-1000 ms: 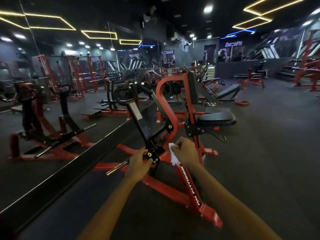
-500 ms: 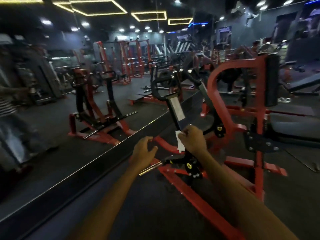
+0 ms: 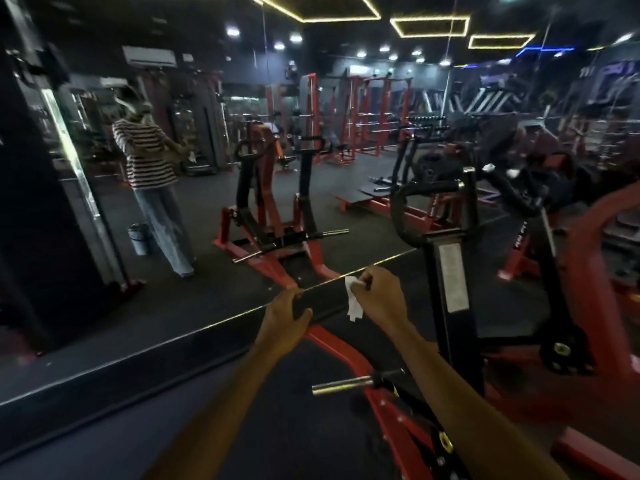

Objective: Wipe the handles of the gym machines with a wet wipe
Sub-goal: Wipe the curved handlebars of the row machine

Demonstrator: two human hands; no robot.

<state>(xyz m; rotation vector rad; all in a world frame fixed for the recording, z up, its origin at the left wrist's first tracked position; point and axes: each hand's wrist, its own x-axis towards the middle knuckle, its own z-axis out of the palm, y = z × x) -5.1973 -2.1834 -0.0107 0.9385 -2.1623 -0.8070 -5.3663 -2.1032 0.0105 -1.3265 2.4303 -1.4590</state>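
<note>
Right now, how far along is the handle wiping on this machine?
Done: nothing shows as wiped; cleanliness can't be judged. In hand: the right hand pinches the wet wipe at the right end of a black handle, while the left hand grips its left end. Left: the curved black handle above, untouched.
</note>
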